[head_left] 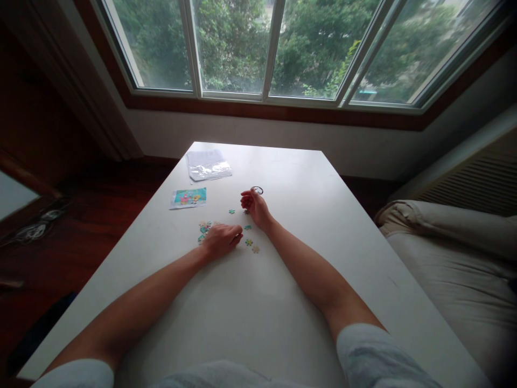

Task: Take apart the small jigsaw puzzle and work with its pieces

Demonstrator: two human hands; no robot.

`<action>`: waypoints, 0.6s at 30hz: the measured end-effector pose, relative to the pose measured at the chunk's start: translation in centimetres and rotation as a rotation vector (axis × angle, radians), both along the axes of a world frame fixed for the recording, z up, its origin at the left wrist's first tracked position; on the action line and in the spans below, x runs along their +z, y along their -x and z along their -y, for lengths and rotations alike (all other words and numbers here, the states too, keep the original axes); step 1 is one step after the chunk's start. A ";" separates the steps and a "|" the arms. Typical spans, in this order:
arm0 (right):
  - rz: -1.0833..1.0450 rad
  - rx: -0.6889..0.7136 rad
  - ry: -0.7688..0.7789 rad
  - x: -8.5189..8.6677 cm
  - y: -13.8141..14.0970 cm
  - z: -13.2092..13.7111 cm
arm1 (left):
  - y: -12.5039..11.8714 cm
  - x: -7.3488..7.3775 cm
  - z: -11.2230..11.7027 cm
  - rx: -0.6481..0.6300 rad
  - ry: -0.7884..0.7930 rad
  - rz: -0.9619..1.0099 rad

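- The left hand (221, 237) is low over the worktop (283, 178), knuckles up, its fingers curled in beside the clustered pieces (204, 230). I cannot tell whether it grips anything – the back of the hand hides the fingers' inner side.
- The right hand (254, 206) is tipped on its side, fingers loosely bent; whether a piece sits in it cannot be told. A dark loop (257, 189) shows just past it, perhaps touching.
- The small, lobed pieces lie mostly between and beside the 2 hands: the cluster partly behind the left, a lone piece (231, 212) farther out, and 3 spaced ones near the left fingertips – a teal piece (247, 227), a yellow-green piece (249, 242) and a pale piece (256, 250). Lying flat and apart probably keeps each easy to see and pinch.
- The colourful picture sheet (189, 198) lies flat beyond the cluster, likely there so it can be looked at without being covered by the arms.
- The clear bag (210, 166) rests near the far edge, presumably out of the hands' way.
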State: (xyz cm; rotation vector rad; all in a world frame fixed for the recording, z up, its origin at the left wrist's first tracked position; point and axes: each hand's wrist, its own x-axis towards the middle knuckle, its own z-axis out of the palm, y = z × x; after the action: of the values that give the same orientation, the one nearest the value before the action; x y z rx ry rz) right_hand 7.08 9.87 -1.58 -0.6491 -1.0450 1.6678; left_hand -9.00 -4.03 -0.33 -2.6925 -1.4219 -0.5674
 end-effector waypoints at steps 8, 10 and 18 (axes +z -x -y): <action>0.036 -0.014 0.016 0.0 0.0 0.1 | 0.4 0.4 0.1 0.017 -0.024 0.071; 0.029 -0.013 0.015 0.0 0.0 0.0 | 0.4 0.4 0.0 0.023 -0.036 0.079; -0.014 0.006 0.006 -0.3 0.0 -0.2 | 0.5 0.1 -0.1 0.051 -0.039 0.139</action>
State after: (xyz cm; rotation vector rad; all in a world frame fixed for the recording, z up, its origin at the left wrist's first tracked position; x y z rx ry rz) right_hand 7.08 10.06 -1.92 -0.6376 -1.0336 1.6792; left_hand -9.49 -3.96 -0.20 -2.6245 -1.4905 -0.7829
